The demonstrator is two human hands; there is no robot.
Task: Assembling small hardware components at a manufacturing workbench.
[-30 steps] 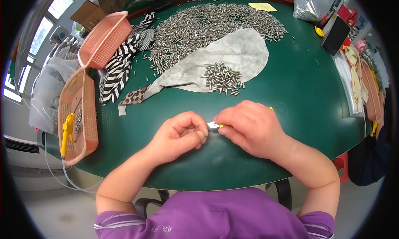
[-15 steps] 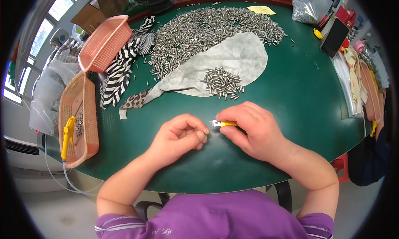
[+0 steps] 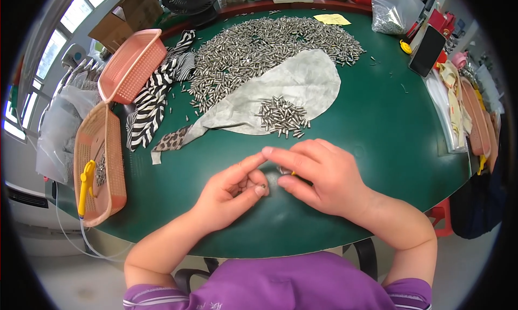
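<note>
Yellow-bodied small tool with a pale, silvery end is tucked into the right hand, mostly hidden by it, just that end and a sliver of yellow peeking out above the dark green tabletop. And look at that right hand: half curled around the tool, thumb tip and index tip apart, the index reaching left to meet the left index fingertip! Touching or merely overlapping? Can't tell from here.

Over to the left hand: index stretched out, other fingers folded in, thumb closed against them, pinching a tiny metallic-looking piece, too small to make out properly.

Just beyond the hands, a little heap of short silvery metal pieces on the pale grey cloth, a far bigger spread of similar pieces behind it! Out left, a peach perforated plastic basket with a yellow-handled tool.
</note>
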